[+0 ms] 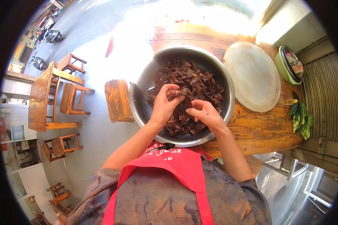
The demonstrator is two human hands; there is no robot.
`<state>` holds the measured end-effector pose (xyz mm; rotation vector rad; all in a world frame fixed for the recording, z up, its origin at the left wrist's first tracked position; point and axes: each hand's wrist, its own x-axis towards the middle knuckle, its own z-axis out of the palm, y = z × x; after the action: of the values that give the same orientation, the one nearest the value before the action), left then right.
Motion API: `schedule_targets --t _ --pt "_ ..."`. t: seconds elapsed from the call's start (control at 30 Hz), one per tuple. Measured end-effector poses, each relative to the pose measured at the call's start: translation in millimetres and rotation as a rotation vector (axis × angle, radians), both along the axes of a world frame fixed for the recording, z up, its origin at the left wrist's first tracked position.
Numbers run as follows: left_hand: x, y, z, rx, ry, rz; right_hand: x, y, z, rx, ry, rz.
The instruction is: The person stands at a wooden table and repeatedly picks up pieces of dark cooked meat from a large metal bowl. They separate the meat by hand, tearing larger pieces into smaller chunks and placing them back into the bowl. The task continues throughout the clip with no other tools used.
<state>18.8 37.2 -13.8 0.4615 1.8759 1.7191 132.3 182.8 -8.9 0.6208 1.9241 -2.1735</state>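
A wide metal basin (229,92) stands before me at the edge of a wooden table, holding a heap of dark brown wood ear fungus (200,81). Above the heap, my left hand (168,99) pinches a piece of the fungus (186,94) between thumb and fingers. My right hand (204,112) is at the lower right side of that same piece, thumb and fingertips closed on its edge. Both hands are inside the basin's outline, close together. The underside of the held piece merges with the heap.
On the wooden table (250,126), a round pale board (252,76) lies right of the basin. Farther right are a green basin (283,67), a small bottle (290,102) and leafy greens (302,121). A wooden stool (118,99) stands left, with more stools and a table (40,98) beyond.
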Motion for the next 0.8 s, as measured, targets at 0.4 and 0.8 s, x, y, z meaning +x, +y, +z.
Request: schedule_targets --t 0.4,0.8 --pt "-12 -21 29 -0.253 0.393 -0.088 -5 -6 14 0.002 0.105 0.033" --pt "4 -6 8 0.028 0.371 -0.046 -6 4 -2 0.818 0.356 -0.092"
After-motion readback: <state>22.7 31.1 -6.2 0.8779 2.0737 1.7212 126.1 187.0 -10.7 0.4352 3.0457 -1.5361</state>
